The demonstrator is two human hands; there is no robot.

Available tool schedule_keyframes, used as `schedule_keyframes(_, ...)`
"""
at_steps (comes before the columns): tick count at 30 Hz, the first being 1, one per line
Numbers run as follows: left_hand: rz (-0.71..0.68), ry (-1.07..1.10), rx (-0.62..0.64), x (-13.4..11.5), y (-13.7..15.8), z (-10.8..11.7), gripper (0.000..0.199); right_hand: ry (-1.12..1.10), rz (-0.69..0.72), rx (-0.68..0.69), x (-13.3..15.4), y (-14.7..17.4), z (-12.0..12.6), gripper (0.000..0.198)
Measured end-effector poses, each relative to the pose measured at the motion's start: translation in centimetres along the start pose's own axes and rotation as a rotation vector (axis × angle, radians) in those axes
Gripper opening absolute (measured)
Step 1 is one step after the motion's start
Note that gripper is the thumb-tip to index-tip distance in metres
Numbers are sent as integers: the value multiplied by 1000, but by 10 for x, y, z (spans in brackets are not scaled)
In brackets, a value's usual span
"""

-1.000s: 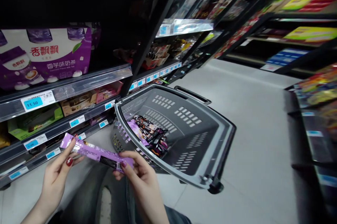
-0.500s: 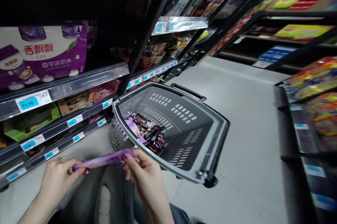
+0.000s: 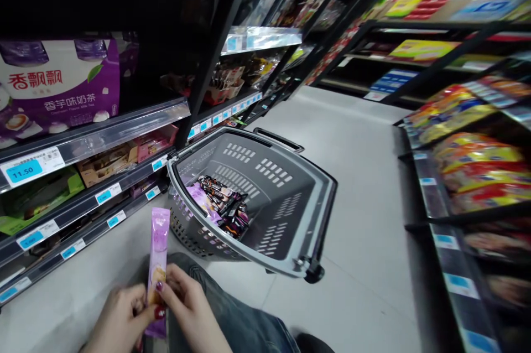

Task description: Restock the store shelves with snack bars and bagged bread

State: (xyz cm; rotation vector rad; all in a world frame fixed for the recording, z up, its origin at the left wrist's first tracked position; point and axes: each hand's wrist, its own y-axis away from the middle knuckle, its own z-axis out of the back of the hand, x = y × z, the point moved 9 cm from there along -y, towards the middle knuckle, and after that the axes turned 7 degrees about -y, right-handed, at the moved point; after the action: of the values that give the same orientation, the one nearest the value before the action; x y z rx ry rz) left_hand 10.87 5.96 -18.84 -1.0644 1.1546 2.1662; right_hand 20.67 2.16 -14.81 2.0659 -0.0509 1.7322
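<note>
Between both hands stands a slim purple stick packet, pointing up and away from me, with a light brown picture on its lower half. My left hand pinches its left edge low down, the thumb across the front. Just above that thumb, my right hand grips the right edge, thumb on the front and fingers curled behind. The grey shopping basket sits on the floor ahead and to the right of the hands. Inside it lie a light purple pack and several dark shiny packs.
Shelves on the left hold a purple milk tea carton, an open green box and a pink box. Grey floor runs along the aisle. Colourful bagged goods fill the right shelf. My jeans-clad knee is below the basket.
The packet has turned from lying crosswise between the hands to standing upright. My right hand has moved left and down, close to my left hand. The view has shifted slightly right.
</note>
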Motion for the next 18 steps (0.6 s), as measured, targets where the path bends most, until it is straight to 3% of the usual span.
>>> schedule_keyframes(3,-39,-23,124,-6,-2,-23,20,238,35,-37,16,9,31,31)
schedule_keyframes(6,-111,-68,252,-16,0,-39,24,498,91,-229,68,-8,106,28)
schedule_keyframes(8,-138,-138,296,-15,-1,-44,24,835,-4,-355,96,-37,159,25)
schedule_keyframes(9,-142,-159,300,-13,-3,-44,23,1053,-131,-359,99,-56,182,26)
schedule_keyframes(10,-146,-168,275,-9,-8,-42,20,1116,-206,-343,99,-75,199,23)
schedule_keyframes(13,-170,-186,57,5,-42,-15,23,1164,-415,-167,64,-124,219,13)
schedule_keyframes(16,-213,-282,-191,10,-99,29,29,1139,-600,36,9,-147,212,13)
schedule_keyframes(18,-260,-376,-293,0,-147,58,23,1132,-690,145,-23,-156,204,19)
